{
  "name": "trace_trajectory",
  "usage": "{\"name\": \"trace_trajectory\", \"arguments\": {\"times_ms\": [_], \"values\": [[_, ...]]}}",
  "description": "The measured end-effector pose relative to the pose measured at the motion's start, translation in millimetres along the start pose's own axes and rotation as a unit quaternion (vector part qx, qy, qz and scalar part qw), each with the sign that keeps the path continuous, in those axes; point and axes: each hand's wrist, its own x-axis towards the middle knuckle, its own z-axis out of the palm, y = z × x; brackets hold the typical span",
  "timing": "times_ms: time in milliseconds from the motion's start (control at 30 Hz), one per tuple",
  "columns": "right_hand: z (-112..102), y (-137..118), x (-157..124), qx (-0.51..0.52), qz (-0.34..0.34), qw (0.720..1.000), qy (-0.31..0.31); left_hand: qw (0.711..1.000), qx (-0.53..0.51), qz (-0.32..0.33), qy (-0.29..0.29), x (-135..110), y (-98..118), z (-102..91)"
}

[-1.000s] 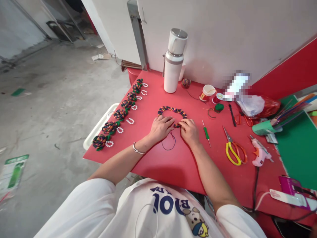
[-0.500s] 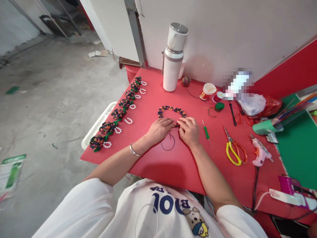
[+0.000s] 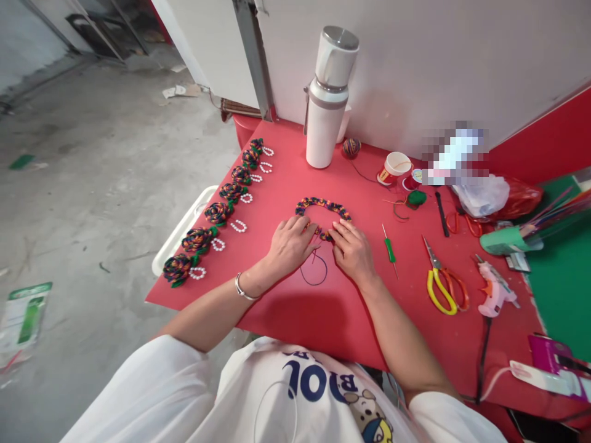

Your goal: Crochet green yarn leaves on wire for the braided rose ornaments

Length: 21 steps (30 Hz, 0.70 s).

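yarn strip [image 3: 319, 202] | arc beyond left grip [image 3: 290, 241], right grip [image 3: 353, 249] | part between

The curved yarn strip [image 3: 323, 202] is mottled navy, orange, yellow and purple. At the left, yarn roses [image 3: 218, 213] swirl similar colours above green leaves [image 3: 176, 283], beside white bead loops [image 3: 197, 269]. The tabletop [image 3: 272, 191] is plain red. At the right, the scissors [image 3: 436, 264] pair a yellow handle [image 3: 438, 296] with an orange one; the glue gun [image 3: 494, 301] is pink, the slim tool's handle [image 3: 389, 250] green. The far thermos [image 3: 322, 129] is white, banded grey. Near, the white T-shirt [image 3: 249, 381] bears navy lettering [image 3: 314, 383].
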Motion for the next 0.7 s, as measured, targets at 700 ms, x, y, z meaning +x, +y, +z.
{"name": "trace_trajectory", "arguments": {"times_ms": [700], "values": [[-1,-17,13,0.018,-0.041,0.999,-0.022,0.999,-0.049,0.018,-0.001,8,-21,0.1]]}}
